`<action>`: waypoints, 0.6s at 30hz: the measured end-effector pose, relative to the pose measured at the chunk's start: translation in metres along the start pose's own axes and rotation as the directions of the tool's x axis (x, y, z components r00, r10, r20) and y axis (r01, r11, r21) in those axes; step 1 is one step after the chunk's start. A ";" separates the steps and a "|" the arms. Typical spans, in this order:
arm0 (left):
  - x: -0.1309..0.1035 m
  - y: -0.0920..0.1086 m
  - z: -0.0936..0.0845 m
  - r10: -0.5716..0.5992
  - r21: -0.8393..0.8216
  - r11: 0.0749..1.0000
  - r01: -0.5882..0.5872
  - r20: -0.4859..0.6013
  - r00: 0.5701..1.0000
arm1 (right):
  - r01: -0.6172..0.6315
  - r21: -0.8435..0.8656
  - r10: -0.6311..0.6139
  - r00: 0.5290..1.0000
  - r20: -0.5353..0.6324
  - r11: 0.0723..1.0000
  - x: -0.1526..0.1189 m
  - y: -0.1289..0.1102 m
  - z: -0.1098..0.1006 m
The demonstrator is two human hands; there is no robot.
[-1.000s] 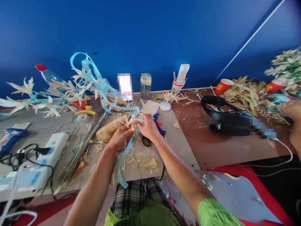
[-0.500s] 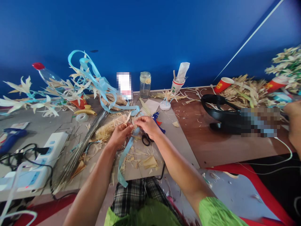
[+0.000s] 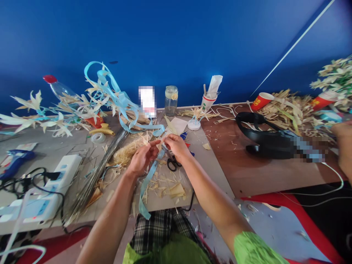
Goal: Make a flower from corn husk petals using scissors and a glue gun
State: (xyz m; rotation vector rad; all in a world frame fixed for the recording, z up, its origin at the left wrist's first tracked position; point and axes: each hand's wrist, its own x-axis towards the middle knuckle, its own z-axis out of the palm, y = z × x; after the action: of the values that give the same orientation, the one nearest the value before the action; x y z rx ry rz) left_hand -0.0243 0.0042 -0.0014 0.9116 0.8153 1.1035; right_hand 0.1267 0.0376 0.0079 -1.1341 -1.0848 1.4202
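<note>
Over the middle of the table, my left hand [image 3: 141,160] is closed on a small pale corn husk flower [image 3: 145,139], whose pointed petals stick up above the fingers. Its index finger reaches toward my right hand [image 3: 178,147], which pinches a small pale piece of corn husk [image 3: 161,143]. The two sets of fingertips nearly meet. A light blue ribbon [image 3: 148,179] runs beneath the hands and over the table's front edge. Black-handled scissors [image 3: 172,164] lie just below my right hand. A blue glue gun [image 3: 183,135] is partly hidden behind that hand.
Thin wires [image 3: 96,176] lie in a bundle on the left, beside a white power strip [image 3: 59,187]. Husk flowers on blue stems [image 3: 59,123] spread at the back left. A glass jar [image 3: 171,101] stands by the wall. At the far right another person's hand [image 3: 343,143] shows.
My left hand has turned and its index finger now stretches toward the right hand. My right hand has shifted slightly right. The view has moved a little.
</note>
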 end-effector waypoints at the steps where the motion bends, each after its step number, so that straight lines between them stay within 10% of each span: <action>1: -0.001 0.002 0.001 -0.013 -0.058 0.998 0.015 0.040 0.999 | 0.011 0.004 -0.011 1.000 -0.008 1.000 0.001 0.000 -0.001; 7: -0.004 0.007 0.000 -0.036 -0.190 0.979 0.066 0.161 0.986 | -0.002 0.063 0.002 1.000 0.006 0.998 0.000 -0.002 -0.001; 18: -0.001 0.009 0.000 0.059 -0.051 0.997 -0.060 -0.029 0.998 | -0.026 0.190 0.014 0.998 0.065 0.981 -0.001 -0.003 0.000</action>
State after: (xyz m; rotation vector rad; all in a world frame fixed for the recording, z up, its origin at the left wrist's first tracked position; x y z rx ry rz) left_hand -0.0274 0.0051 0.0066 0.8835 0.7822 1.1861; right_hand 0.1278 0.0374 0.0112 -0.9698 -0.9601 1.5499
